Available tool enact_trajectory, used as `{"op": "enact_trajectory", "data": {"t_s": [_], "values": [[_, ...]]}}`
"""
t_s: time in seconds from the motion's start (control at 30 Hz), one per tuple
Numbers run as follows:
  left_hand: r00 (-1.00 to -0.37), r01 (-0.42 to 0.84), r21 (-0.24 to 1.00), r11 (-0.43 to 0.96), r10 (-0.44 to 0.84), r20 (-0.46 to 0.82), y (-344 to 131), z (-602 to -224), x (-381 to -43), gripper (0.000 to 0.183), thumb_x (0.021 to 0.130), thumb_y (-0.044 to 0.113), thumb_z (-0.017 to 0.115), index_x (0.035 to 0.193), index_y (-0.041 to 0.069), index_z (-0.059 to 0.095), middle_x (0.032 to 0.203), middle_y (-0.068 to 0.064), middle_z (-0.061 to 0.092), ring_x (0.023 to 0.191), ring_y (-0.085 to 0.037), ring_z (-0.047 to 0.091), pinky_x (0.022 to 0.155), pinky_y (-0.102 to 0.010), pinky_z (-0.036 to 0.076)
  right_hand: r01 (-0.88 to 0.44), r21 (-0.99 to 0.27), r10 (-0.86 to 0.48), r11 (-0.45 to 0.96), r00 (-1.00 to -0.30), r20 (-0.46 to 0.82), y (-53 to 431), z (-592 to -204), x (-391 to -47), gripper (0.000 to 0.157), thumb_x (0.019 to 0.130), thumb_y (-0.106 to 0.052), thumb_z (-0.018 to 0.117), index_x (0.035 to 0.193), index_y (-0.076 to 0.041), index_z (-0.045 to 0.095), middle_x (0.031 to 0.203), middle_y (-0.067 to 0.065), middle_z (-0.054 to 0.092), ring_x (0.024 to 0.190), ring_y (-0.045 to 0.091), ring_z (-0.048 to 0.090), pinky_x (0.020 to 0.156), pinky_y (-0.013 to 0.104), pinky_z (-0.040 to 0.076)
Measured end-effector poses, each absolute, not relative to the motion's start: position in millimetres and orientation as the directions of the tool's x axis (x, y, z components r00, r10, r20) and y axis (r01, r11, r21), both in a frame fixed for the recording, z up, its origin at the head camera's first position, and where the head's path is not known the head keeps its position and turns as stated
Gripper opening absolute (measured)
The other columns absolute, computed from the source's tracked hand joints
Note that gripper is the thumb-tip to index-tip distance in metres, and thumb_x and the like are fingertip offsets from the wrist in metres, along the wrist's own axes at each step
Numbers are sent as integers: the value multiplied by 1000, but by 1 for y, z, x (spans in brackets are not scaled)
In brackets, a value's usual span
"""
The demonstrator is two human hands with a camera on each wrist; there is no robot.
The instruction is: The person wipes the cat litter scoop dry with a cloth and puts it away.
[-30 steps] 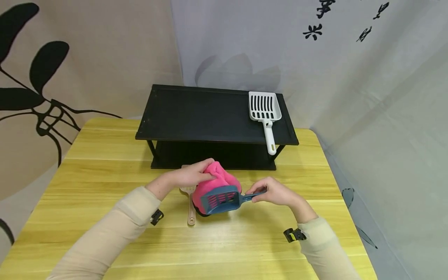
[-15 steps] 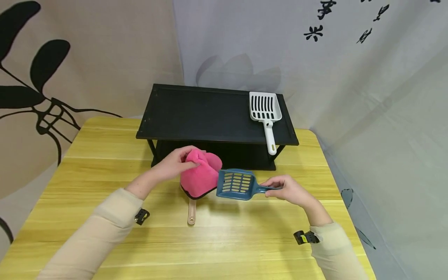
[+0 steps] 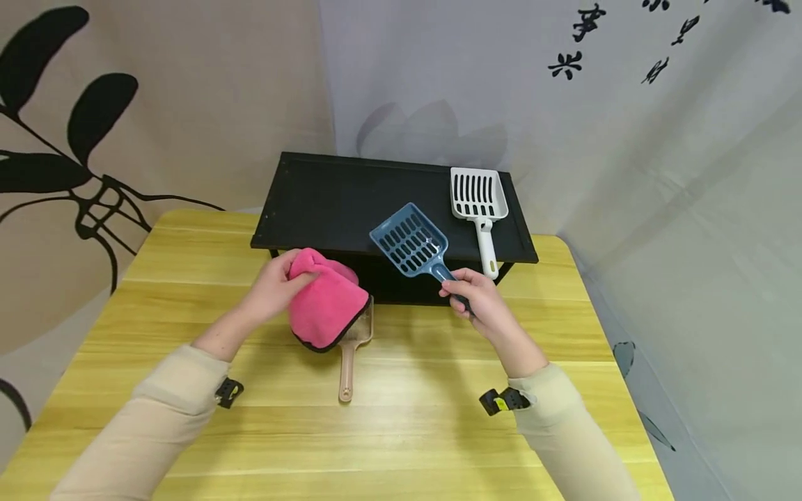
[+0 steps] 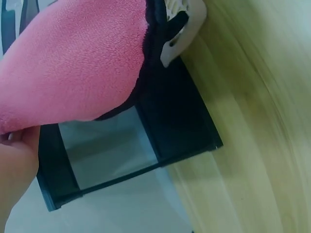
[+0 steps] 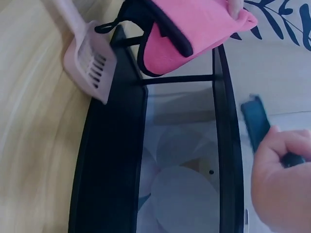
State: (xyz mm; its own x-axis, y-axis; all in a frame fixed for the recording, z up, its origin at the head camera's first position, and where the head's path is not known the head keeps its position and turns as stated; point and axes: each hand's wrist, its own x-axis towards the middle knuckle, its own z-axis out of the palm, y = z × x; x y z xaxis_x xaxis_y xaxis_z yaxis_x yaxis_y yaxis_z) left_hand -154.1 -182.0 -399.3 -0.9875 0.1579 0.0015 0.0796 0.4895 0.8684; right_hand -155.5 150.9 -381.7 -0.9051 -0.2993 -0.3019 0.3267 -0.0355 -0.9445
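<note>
My left fingers [image 3: 285,261] are pinching the top of the cloth [image 3: 328,306], which is hanging before the rack [image 3: 351,198], partly hiding the beige scoop [image 3: 347,365] lying on the table [image 3: 401,445]. My right fingers [image 3: 462,287] are curling round the blue scoop [image 3: 429,264] by its handle, its bowl pointing away from me. The white scoop [image 3: 483,224] is resting atop the rack.

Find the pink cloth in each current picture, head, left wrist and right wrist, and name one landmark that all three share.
Head: the pink cloth, held by the left hand, is left of and below the centre.
Left wrist: the pink cloth fills much of the upper left.
Right wrist: the pink cloth is at the top, slightly right of centre.
Shared landmark: the black shelf.
</note>
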Motion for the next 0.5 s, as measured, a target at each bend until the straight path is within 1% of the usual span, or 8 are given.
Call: {"op": "enact_trajectory", "data": {"t_s": [0.1,0.2,0.3,0.4,0.5], "values": [[-992,87,848,523,122,27,-186,-399,-154,27,91,17,61,111,0,55,88,-14,57,73,-19,52,61,-20,46,368,-925,-270,-92,-904,-332,140,-376,-164,11,96,-8,45,106,-4,46,76,-2,60,48,5,40,45,16,33],[-994,98,829,550,102,49,-189,-400,-154,26,90,17,62,109,0,55,86,-15,58,70,-20,52,59,-21,47,397,-904,-243,-160,-903,-354,131,-373,-170,25,98,-9,40,122,0,43,77,-3,60,50,5,42,47,16,34],[-993,108,818,565,103,60,-189,-400,-154,25,90,18,62,107,0,56,84,-15,59,69,-20,52,58,-22,46,405,-889,-213,-213,-907,-363,125,-371,-173,38,99,-10,37,136,2,37,78,-5,60,53,5,43,50,16,35],[-992,115,811,574,103,67,-188,-401,-153,26,91,20,61,107,0,56,83,-15,59,68,-20,52,57,-22,46,408,-883,-194,-233,-909,-369,120,-371,-175,43,100,-12,36,142,0,32,80,-6,60,55,5,45,53,16,37],[-993,115,807,579,92,75,-188,-401,-153,26,91,21,62,107,0,56,81,-14,57,68,-20,51,57,-22,45,409,-887,-202,-216,-907,-369,118,-371,-177,44,100,-14,37,142,-2,33,83,-4,59,58,6,49,56,17,41]]}}
